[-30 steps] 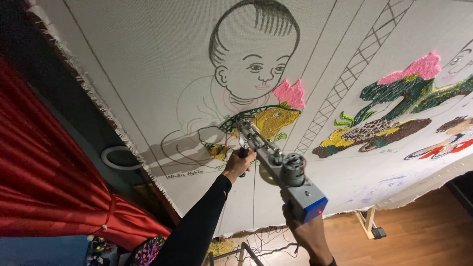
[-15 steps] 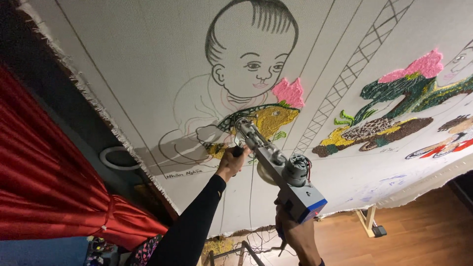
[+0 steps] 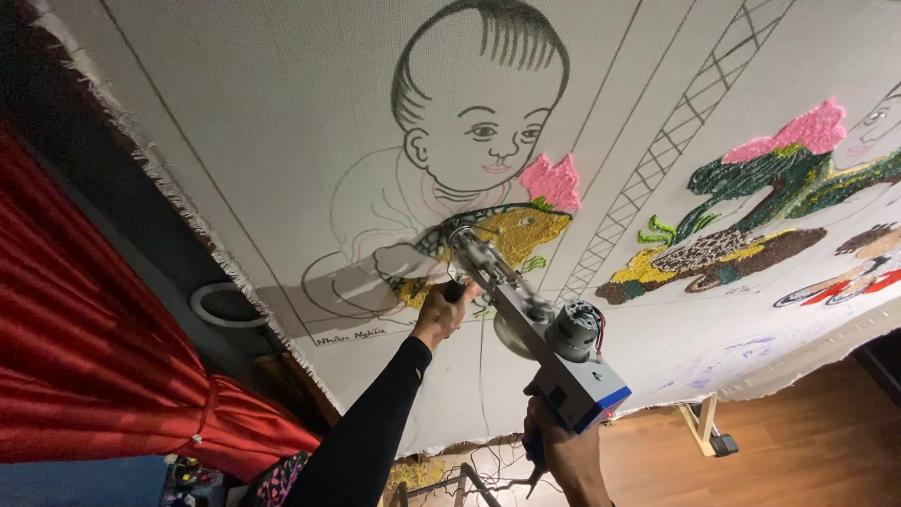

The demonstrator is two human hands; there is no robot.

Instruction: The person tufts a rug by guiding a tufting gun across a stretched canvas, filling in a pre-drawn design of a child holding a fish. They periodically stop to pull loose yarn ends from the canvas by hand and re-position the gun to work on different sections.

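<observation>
I hold a grey tufting gun (image 3: 540,324) with a blue-edged body against a large white cloth (image 3: 282,122) stretched upright. My left hand (image 3: 443,310), in a black sleeve, grips the gun's front handle. My right hand (image 3: 563,451) grips its rear handle under the body. The gun's tip (image 3: 460,239) touches the cloth at a yellow and dark tufted fish (image 3: 511,230), below a drawn outline of a baby (image 3: 479,103). A pink tufted patch (image 3: 552,180) sits just right of the fish.
More tufted patches in green, pink, yellow and brown (image 3: 751,216) fill the cloth's right side. A red curtain (image 3: 94,357) hangs at the left. A white ring light (image 3: 223,305) sits behind the cloth's frayed edge. Wooden floor (image 3: 798,441) and a frame foot (image 3: 709,437) show lower right.
The gun and both hands have shifted slightly along the fish; the tip stays pressed to the cloth.
</observation>
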